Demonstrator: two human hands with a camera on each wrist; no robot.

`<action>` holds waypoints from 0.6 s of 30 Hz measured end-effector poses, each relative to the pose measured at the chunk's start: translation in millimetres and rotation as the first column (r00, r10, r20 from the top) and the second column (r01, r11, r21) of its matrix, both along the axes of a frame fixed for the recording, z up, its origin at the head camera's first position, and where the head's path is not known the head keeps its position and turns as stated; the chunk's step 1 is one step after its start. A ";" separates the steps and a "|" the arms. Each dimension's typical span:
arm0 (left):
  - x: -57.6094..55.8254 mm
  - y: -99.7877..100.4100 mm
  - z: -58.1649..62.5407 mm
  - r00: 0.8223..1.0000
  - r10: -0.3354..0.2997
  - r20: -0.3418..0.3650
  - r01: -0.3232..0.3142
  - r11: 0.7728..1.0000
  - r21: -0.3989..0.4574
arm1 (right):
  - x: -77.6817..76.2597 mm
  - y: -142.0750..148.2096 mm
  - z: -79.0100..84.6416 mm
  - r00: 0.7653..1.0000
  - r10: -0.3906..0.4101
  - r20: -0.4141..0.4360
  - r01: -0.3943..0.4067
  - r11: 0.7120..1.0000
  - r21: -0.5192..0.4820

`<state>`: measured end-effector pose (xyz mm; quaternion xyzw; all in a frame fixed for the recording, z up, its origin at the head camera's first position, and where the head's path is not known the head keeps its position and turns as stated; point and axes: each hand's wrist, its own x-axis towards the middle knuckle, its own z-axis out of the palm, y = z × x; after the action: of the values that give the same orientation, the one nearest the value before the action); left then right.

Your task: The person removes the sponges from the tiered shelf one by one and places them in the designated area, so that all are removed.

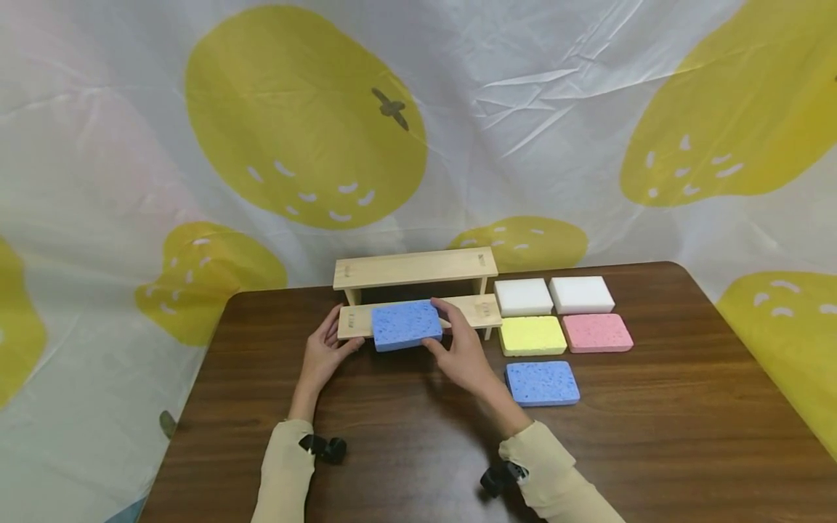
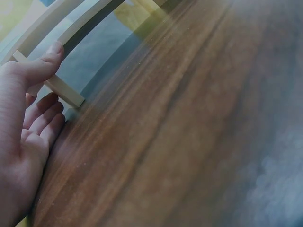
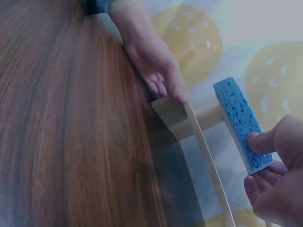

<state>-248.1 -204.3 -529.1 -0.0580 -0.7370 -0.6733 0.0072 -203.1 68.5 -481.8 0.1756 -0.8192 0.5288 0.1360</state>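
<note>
My right hand (image 1: 466,357) pinches a blue sponge (image 1: 405,325) by its right end, thumb on one side and fingers on the other. In the right wrist view the sponge (image 3: 239,118) is raised over the wooden board, with a gap between them. My left hand (image 1: 322,361) grips the left end of the low front wooden shelf (image 1: 482,311). Its thumb lies along the board's front edge, and the other fingers reach round the end by the leg (image 2: 66,92). Behind it stands a higher wooden shelf (image 1: 415,269) with nothing on it.
Right of the shelves, two white sponges (image 1: 523,296) lie at the back. A yellow sponge (image 1: 532,335) and a pink sponge (image 1: 597,333) lie before them, and another blue sponge (image 1: 542,383) nearer me. A fruit-patterned cloth (image 1: 497,145) hangs behind the brown table (image 1: 686,407).
</note>
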 end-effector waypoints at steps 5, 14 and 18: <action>-0.3 -1.0 -1.1 1.000 0.000 0.001 0.000 1.000 -0.016 | 1.2 6.9 -2.7 1.000 -0.016 0.014 0.016 1.000 0.006; 0.9 -1.0 0.4 1.000 0.005 0.009 -0.005 1.000 -0.026 | 8.6 18.9 -7.5 0.998 -0.027 0.064 0.026 0.999 0.019; 1.2 -0.2 1.4 1.000 0.004 0.022 -0.003 1.000 -0.026 | 14.5 24.7 -10.5 0.997 -0.044 0.071 0.043 0.999 0.018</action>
<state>-246.9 -204.5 -527.6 -0.0491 -0.7458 -0.6644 -0.0005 -188.6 93.2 -492.3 0.1400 -0.8315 0.5247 0.1166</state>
